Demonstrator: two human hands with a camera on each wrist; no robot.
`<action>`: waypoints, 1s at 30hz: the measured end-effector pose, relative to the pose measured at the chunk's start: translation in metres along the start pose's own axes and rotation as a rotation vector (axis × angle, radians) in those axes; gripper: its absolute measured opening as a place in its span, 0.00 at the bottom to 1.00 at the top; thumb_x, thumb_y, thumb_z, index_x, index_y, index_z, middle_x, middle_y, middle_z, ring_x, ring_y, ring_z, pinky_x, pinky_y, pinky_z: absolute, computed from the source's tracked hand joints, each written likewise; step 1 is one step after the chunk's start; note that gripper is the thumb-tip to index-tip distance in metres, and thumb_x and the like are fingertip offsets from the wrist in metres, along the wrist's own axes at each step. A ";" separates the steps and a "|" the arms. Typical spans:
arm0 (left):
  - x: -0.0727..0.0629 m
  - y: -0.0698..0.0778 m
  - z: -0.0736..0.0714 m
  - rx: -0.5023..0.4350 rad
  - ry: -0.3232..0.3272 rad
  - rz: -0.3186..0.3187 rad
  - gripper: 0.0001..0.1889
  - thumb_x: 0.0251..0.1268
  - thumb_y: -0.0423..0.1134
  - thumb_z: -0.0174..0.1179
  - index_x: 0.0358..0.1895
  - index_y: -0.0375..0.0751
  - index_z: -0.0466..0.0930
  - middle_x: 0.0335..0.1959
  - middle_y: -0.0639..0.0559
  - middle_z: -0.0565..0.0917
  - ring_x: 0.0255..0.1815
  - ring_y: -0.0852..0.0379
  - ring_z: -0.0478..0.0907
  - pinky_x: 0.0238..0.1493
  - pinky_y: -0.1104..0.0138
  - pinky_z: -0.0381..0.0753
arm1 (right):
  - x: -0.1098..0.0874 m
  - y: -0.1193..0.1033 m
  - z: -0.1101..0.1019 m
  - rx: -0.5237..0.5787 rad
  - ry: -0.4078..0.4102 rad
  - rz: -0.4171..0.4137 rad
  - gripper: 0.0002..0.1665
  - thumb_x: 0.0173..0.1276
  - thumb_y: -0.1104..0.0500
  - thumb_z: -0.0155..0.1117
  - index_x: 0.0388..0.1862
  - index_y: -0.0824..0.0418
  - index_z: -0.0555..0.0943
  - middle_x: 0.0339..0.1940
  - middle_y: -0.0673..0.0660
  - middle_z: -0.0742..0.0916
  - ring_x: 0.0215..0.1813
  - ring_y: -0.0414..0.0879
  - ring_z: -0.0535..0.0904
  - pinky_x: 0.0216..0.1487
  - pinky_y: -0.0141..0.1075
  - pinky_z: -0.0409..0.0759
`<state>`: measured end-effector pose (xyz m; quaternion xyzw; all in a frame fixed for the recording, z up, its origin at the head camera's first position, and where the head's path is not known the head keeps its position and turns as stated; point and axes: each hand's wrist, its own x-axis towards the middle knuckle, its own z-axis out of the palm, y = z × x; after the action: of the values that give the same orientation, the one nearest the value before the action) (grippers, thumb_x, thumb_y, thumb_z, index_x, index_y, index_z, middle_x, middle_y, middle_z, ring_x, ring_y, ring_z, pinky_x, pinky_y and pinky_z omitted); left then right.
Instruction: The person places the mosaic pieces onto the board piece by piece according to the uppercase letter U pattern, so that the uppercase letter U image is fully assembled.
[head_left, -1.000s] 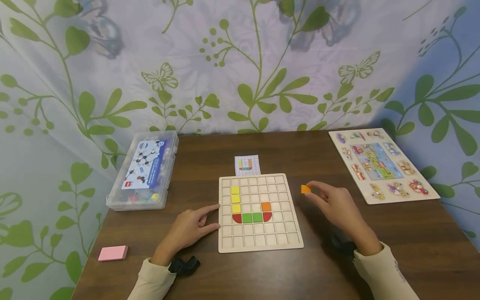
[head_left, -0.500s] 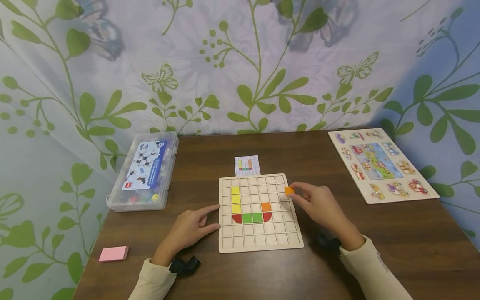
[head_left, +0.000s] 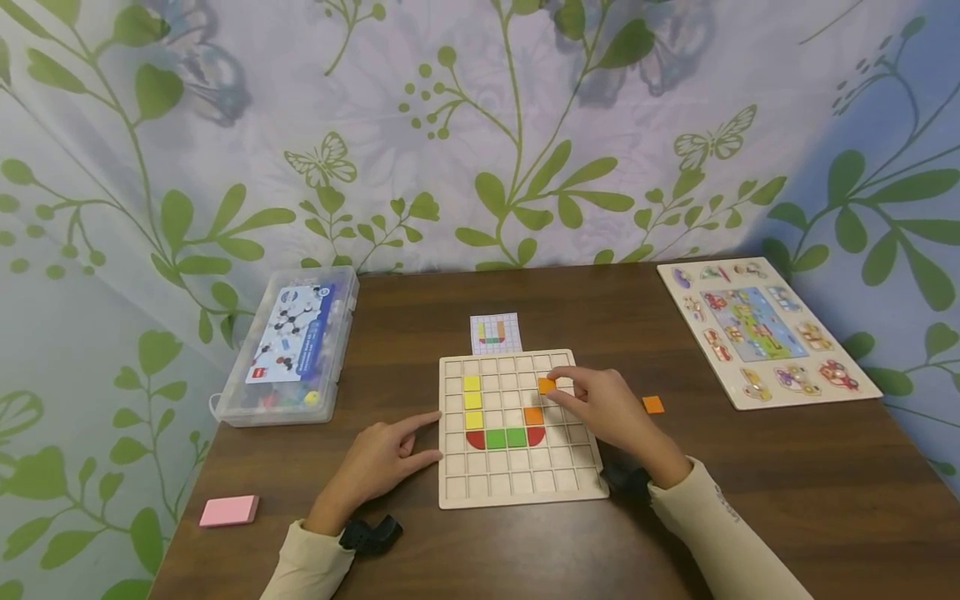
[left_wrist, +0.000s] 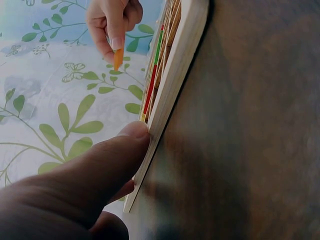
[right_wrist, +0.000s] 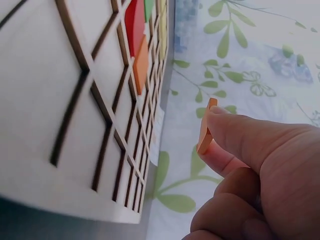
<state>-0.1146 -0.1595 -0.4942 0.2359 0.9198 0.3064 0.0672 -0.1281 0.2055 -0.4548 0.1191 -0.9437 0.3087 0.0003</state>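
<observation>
My right hand (head_left: 611, 408) pinches an orange square tile (head_left: 546, 386) between thumb and fingertips. In the right wrist view that tile (right_wrist: 206, 127) is held apart from the wooden grid board (head_left: 521, 483). At the board's left edge, the thumb and index finger of my left hand (head_left: 378, 462) touch the rim, with nothing gripped. Set in the grid are several yellow tiles (head_left: 472, 400) in a column, two red rounded pieces (head_left: 476, 439), two green tiles (head_left: 506, 437) and an orange tile (head_left: 533, 416). Another orange tile (head_left: 653, 404) lies on the table right of the board.
Behind the board lies a small pattern card (head_left: 512, 340). A clear plastic case (head_left: 232, 396) sits at the back left, a pink block (head_left: 229, 511) at the front left. To the right is a wooden picture puzzle board (head_left: 738, 392). A patterned curtain (head_left: 420, 183) hangs behind the table (head_left: 525, 550).
My right hand has carried the orange tile leftward from beside the board to above its right part. The loose orange tile on the table has come into sight. My left hand stays put.
</observation>
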 end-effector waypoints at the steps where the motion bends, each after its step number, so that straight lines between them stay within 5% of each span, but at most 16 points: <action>1: 0.000 0.000 0.000 0.001 -0.001 0.000 0.30 0.63 0.59 0.70 0.68 0.59 0.79 0.13 0.66 0.63 0.13 0.69 0.57 0.20 0.71 0.58 | 0.000 0.000 0.001 0.002 -0.006 0.009 0.20 0.67 0.50 0.75 0.55 0.52 0.87 0.16 0.46 0.69 0.18 0.42 0.62 0.20 0.33 0.59; 10: 0.001 0.002 -0.002 0.015 0.000 0.004 0.30 0.63 0.58 0.70 0.68 0.57 0.80 0.13 0.67 0.64 0.13 0.69 0.57 0.20 0.72 0.57 | 0.007 0.003 0.009 0.028 -0.031 0.036 0.19 0.68 0.49 0.74 0.55 0.52 0.87 0.15 0.47 0.69 0.18 0.42 0.63 0.20 0.33 0.59; 30: 0.000 0.002 -0.002 0.013 -0.006 -0.008 0.30 0.63 0.59 0.70 0.68 0.57 0.79 0.13 0.67 0.64 0.13 0.70 0.58 0.20 0.71 0.57 | 0.017 0.008 0.028 0.047 -0.088 -0.046 0.16 0.67 0.47 0.74 0.51 0.51 0.87 0.15 0.43 0.69 0.17 0.37 0.58 0.23 0.33 0.57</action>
<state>-0.1144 -0.1587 -0.4914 0.2338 0.9223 0.2996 0.0697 -0.1440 0.1914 -0.4809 0.1541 -0.9323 0.3251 -0.0367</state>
